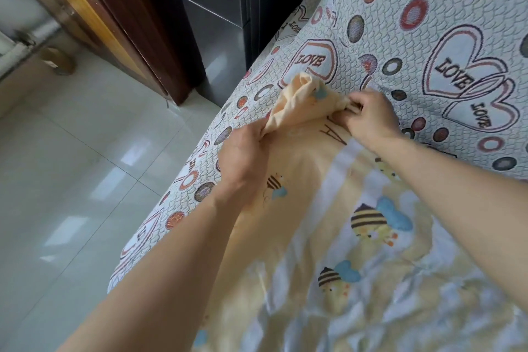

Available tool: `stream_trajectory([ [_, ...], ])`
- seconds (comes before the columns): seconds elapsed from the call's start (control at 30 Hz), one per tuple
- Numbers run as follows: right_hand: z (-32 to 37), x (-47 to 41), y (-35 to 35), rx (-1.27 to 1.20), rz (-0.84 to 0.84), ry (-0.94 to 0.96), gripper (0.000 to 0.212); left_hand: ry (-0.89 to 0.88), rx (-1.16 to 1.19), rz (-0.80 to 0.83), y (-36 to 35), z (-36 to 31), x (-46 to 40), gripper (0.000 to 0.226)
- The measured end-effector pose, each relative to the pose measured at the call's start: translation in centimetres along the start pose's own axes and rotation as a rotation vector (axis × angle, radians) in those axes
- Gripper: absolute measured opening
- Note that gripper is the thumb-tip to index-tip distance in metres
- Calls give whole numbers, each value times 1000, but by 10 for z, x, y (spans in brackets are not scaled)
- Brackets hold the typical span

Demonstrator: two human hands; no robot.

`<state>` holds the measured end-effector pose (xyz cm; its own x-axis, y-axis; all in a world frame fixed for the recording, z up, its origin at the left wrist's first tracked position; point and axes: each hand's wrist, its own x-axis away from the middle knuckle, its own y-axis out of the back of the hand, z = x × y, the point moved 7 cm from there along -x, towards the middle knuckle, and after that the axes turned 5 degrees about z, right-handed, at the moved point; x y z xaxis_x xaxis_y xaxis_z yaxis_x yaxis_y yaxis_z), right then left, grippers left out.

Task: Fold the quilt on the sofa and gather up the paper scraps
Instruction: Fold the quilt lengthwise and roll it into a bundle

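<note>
A pale yellow quilt (328,237) printed with bees and white stripes lies spread over the sofa (428,23), which wears a white cover with hearts, circles and the word LOVE. My left hand (243,157) grips the quilt's far edge near the sofa's left side. My right hand (368,116) pinches the same edge a little further right. Between the two hands the edge bunches up into a raised fold (300,97). No paper scraps show in this view.
Glossy white floor tiles (71,180) run along the sofa's left side. A dark cabinet or fridge (217,31) stands at the sofa's far end. A brown wooden door frame (120,26) stands left of it.
</note>
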<state>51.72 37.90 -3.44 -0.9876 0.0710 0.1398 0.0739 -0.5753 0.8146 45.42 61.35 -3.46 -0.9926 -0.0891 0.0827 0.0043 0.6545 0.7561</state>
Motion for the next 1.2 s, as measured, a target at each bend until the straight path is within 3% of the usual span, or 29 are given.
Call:
stream_trajectory([
  [0.13, 25, -20, 14, 134, -189, 14, 11, -43, -46, -116, 18, -11, -31, 12],
  [0.27, 26, -31, -9, 183, -82, -62, 15, 125, -164, 59, 8, 10, -50, 14],
  [0.3, 22, -32, -15, 163, -60, -75, 18, 157, -168, 106, 4, 17, -50, 23],
  [0.5, 16, 1, -19, 119, -153, -3, 58, 279, -10, 137, -2, 35, -36, 39],
  [0.63, 33, 47, -26, 42, -249, 198, 62, 320, 153, 169, 4, 36, -16, 53],
  [0.77, 41, 101, -48, -104, -163, 294, 52, 310, 154, 288, 19, 45, 35, 68],
  [0.83, 41, 133, -62, -178, -100, 307, 48, 314, 78, 317, 29, 59, 70, 63],
  [0.93, 41, 176, -87, -208, 54, 298, 44, 364, -67, 272, 52, 88, 110, 60],
  [1.0, 45, 202, -101, -196, 146, 329, 40, 384, -78, 240, 60, 102, 129, 65],
  [1.1, 57, 231, -117, -191, 255, 356, 32, 394, -77, 188, 64, 111, 146, 55],
  [1.2, 71, 260, -127, -129, 276, 376, 31, 436, -113, 125, 69, 118, 161, 65],
])
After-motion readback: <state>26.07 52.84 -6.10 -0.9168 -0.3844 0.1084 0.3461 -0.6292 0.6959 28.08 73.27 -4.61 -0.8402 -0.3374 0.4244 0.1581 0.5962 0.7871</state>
